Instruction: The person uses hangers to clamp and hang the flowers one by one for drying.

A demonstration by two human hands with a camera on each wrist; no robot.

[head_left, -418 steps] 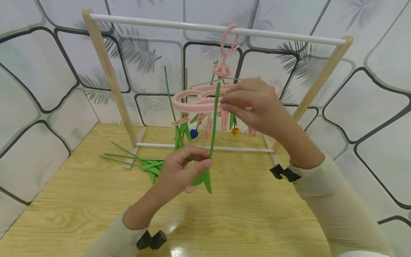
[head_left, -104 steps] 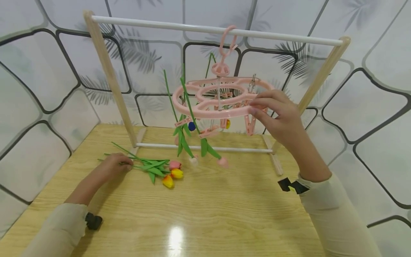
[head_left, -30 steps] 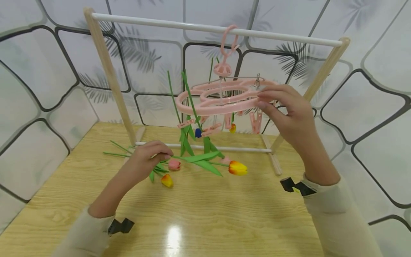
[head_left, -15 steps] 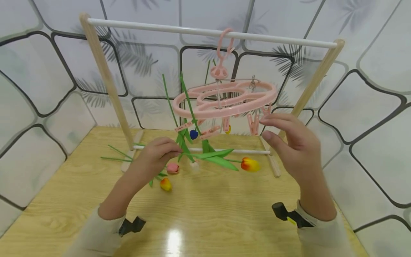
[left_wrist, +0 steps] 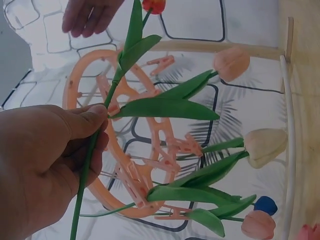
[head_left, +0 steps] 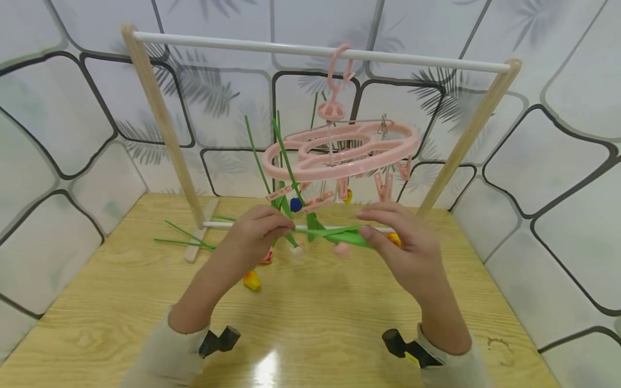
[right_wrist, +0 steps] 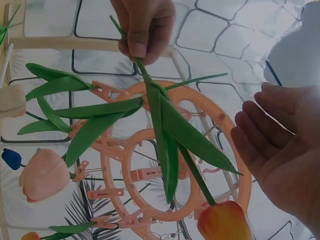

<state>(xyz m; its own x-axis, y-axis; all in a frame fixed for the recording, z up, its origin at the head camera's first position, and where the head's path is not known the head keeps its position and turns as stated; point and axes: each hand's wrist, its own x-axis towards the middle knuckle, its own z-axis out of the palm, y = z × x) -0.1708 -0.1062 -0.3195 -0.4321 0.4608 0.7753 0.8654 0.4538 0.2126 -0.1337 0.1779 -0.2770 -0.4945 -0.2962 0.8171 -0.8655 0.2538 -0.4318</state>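
Observation:
My left hand [head_left: 257, 234] pinches the stem of an artificial tulip [left_wrist: 131, 55], which lies almost level below the hanger. Its orange-yellow head [right_wrist: 225, 221] is mostly hidden behind my right hand [head_left: 409, 248] in the head view. That right hand is open close to the tulip's leaves [head_left: 346, 237]; the right wrist view shows it apart from the flower. Above hangs a pink clip hanger [head_left: 339, 171], tilted, with several clothes pegs [head_left: 383, 187]. Tulips hang head-down from some pegs: a pale pink one [head_left: 342, 250], a white one [head_left: 297, 251] and a blue one [head_left: 296, 204].
A wooden rack with a white top rod [head_left: 218, 42] carries the hanger. Its lower rod [head_left: 218, 224] runs behind my hands. On the wooden table [head_left: 310, 323] at left lie more tulips, with stems [head_left: 184, 242] and a yellow-orange head [head_left: 252, 281] showing.
My left hand has picked a tulip from the table and carried it right, under the hanger. My right hand has let go of the hanger's rim and moved down and left to the tulip.

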